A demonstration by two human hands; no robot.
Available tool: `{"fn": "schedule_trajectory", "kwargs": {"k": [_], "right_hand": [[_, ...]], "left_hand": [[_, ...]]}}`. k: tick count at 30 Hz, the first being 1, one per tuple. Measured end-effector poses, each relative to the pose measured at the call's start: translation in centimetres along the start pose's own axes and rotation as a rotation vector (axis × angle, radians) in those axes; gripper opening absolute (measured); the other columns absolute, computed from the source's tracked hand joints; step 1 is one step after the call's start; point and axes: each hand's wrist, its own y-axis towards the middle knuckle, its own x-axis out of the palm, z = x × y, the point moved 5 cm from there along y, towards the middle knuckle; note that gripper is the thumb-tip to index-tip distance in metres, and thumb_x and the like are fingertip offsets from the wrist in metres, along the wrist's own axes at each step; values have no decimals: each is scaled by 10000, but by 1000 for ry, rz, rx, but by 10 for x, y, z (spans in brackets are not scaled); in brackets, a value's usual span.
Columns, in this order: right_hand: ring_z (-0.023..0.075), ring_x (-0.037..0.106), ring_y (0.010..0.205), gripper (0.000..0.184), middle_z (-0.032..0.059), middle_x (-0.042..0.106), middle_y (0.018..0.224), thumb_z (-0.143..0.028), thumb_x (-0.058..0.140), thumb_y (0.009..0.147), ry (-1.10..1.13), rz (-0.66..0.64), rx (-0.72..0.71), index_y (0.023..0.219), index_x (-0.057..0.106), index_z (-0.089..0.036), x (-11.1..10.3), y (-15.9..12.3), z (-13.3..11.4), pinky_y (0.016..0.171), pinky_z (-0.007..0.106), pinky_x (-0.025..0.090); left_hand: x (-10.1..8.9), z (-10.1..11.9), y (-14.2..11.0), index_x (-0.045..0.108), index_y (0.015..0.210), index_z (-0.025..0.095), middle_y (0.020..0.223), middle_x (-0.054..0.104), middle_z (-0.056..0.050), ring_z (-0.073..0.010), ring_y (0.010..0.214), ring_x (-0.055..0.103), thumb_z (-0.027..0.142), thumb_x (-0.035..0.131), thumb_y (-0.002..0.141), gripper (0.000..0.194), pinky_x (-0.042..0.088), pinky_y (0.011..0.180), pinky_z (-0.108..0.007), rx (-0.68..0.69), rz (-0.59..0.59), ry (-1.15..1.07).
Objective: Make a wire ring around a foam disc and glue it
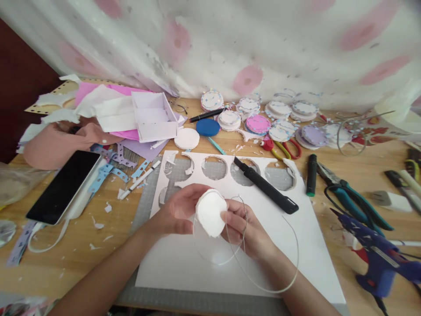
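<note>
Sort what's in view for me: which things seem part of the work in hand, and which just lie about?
Likely part of the work:
white disc, pinched in the right hand
thin wire, looped near that hand
white board with round cut-outs, beneath
black cutter, on the board

Apparently just lying about for now:
phone
pliers
blue glue gun
white plug

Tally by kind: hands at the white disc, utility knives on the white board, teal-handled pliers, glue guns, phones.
Hands at the white disc: 2 (left hand, right hand)
Utility knife on the white board: 1
Teal-handled pliers: 1
Glue gun: 1
Phone: 1
Total: 6
</note>
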Motion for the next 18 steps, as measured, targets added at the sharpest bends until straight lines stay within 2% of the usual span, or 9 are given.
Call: {"fn": "schedule_trajectory", "kwargs": {"k": [5,9,13,16,18], "right_hand": [[41,268,368,379,-98,370,419,-505,612,838,-55,-5,-25,698,473,-182,-1,1,4,399,194,216],[67,384,411,430,-32,487,497,-497,445,918,-46,-5,-32,712,573,-142,-2,4,7,406,199,297],[75,439,434,351,-13,523,529,-418,517,880,63,-213,76,837,667,-103,7,0,9,409,191,334],[74,488,456,277,-3,575,572,-371,632,838,53,-372,135,905,688,-108,17,-7,7,451,197,392],[62,509,465,226,13,626,649,-340,664,833,61,-405,127,909,689,-128,20,-11,4,452,189,405]], "left_hand": [[-1,1,0,613,1137,213,1072,671,-112,-277,1013,621,382,837,602,604,484,800,-328,33,15,32],[-6,6,-1,593,1121,220,1085,655,-114,-279,990,631,406,828,608,594,497,780,-329,98,117,72],[-13,7,-3,557,1139,233,1118,622,-109,-295,1064,600,408,831,608,622,488,851,-368,154,198,100],[-14,7,-2,550,1136,233,1159,592,-109,-285,1057,600,387,850,584,647,483,869,-367,206,174,99],[-12,7,-1,550,1139,234,1173,581,-108,-271,1041,604,365,854,581,649,486,856,-350,213,149,95]]}}
